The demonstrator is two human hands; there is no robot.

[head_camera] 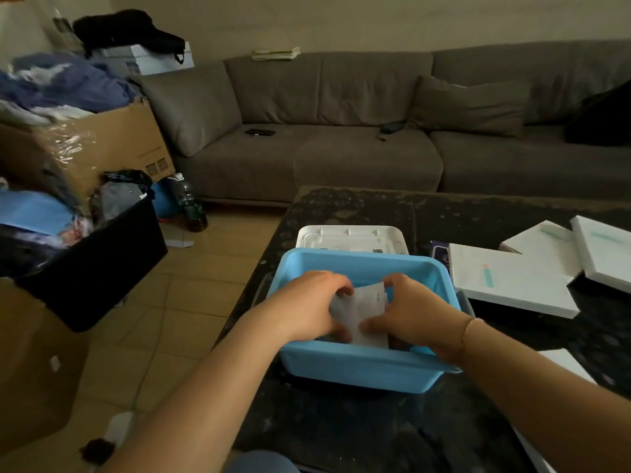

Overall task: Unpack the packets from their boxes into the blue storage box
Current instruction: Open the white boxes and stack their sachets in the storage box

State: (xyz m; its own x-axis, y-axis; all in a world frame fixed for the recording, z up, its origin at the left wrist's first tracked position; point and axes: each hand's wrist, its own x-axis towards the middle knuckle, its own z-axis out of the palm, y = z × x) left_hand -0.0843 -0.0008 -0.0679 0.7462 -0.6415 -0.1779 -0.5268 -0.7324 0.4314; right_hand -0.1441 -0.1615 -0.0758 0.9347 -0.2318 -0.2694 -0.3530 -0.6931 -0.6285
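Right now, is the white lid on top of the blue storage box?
No, the white lid lies on the table behind the blue storage box, which is open while both hands hold white packets inside it.

- The storage box [358,367] is coloured light blue.
- The packets [358,312] are seen as white.
- The tabletop [375,431] is mottled black.
- The flat boxes [512,285] are white, marked with teal stripes.
- The sofa [341,131] is grey-brown.

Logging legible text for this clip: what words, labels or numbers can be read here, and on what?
None can be read.
white packet: small dark print, too blurred.
white lid: dark label, too small.
cardboard box: printed symbols, illegible.
bottle: label blurred.
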